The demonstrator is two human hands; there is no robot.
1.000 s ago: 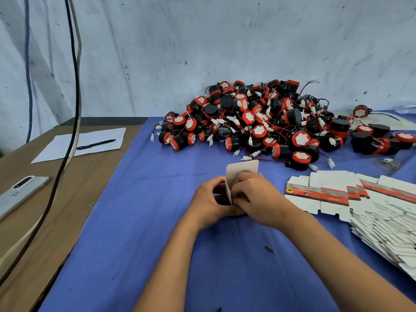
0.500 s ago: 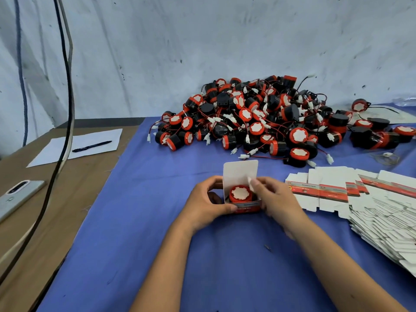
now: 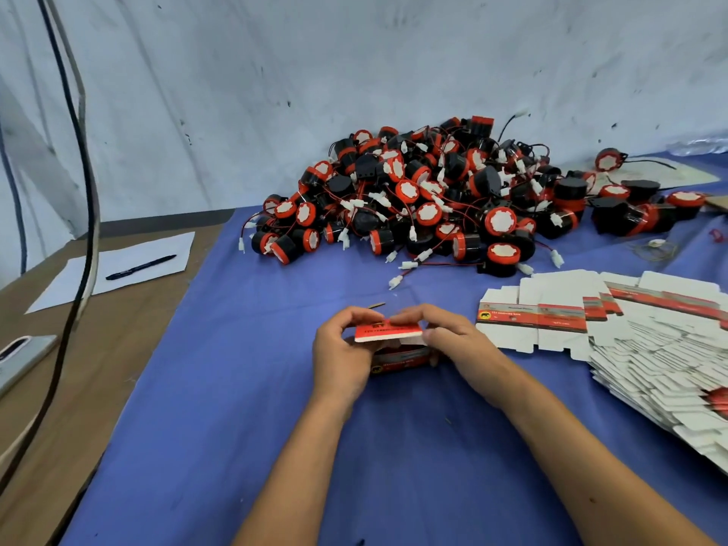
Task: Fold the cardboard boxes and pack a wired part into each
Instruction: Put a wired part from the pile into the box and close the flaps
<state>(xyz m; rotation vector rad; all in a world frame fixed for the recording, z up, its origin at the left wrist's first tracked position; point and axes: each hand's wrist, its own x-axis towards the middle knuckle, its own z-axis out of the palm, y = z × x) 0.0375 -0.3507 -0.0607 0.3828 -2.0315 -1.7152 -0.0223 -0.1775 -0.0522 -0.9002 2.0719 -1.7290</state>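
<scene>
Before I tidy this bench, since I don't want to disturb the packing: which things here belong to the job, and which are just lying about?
Belongs to the job:
- box held between left hand and right hand
- pile of wired parts
- flat unfolded boxes

Just lying about:
- pen on paper sheet
- phone
- hanging cables

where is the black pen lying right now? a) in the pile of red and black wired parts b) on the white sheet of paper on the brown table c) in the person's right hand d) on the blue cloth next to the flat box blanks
b: the slim black pen lies on the white sheet of paper on the bare brown wooden table, left of the blue cloth, away from both hands.
</scene>
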